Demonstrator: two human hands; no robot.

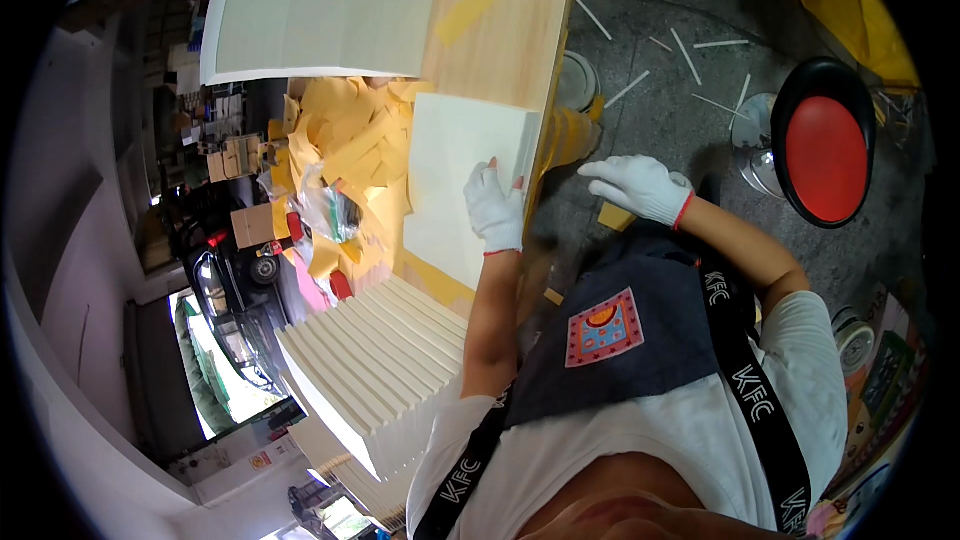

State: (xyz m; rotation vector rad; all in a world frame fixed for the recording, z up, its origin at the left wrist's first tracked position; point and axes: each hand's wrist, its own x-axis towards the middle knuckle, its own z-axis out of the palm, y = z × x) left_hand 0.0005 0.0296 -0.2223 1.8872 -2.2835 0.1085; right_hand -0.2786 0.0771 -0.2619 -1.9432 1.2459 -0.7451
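A thick stack of white paper sheets [465, 130] lies on the wooden table in front of me. My left hand [493, 208], in a white glove with bare fingertips, rests on top of it near its right edge, fingers apart. Off the table's edge, my right hand [640, 188] hangs in the air over the floor, gloved in white with a red cuff. Its fingers are stretched out to the left, and I see nothing in them. Beside my left forearm stands a tall pile of white paper bundles [380, 350], layered in steps.
Large pale sheets [330, 5] cover the table's far end, with bare wood [510, 30] beside them. Loose yellow paper scraps [345, 140] heap up left of the stack. A red-and-black stool [828, 155] stands on the right; white strips [685, 55] litter the floor.
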